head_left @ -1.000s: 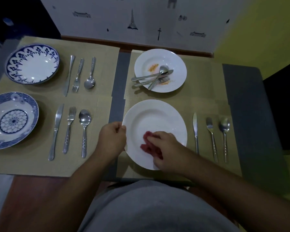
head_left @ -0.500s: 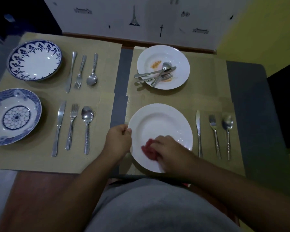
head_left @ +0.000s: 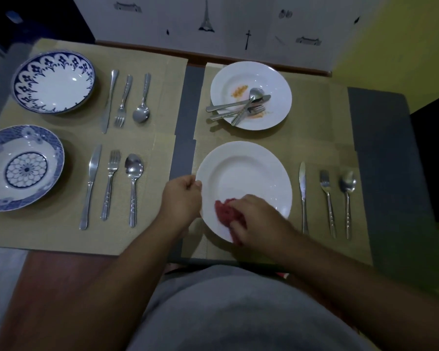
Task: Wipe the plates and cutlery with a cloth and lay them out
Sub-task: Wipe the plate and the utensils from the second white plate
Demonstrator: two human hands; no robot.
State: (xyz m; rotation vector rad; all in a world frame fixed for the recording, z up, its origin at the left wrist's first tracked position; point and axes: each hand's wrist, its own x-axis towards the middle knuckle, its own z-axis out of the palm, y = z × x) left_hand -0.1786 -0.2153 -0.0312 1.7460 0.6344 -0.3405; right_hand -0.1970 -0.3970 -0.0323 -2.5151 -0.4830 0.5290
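At the table's near edge, my right hand (head_left: 257,219) presses a red cloth (head_left: 226,212) against the near rim of a white plate (head_left: 243,178), fingers closed over the cloth. My left hand (head_left: 181,201) pinches the plate's left rim. Just right of the plate lie a knife (head_left: 302,193), fork (head_left: 327,198) and spoon (head_left: 347,196), side by side on the mat (head_left: 319,138). Toward the far edge sits a dirty plate (head_left: 276,79) with orange smears and cutlery (head_left: 238,107) piled across it. Along the left edge, two blue-patterned plates, far (head_left: 53,81) and near (head_left: 23,167), each have a knife, fork and spoon laid to their right.
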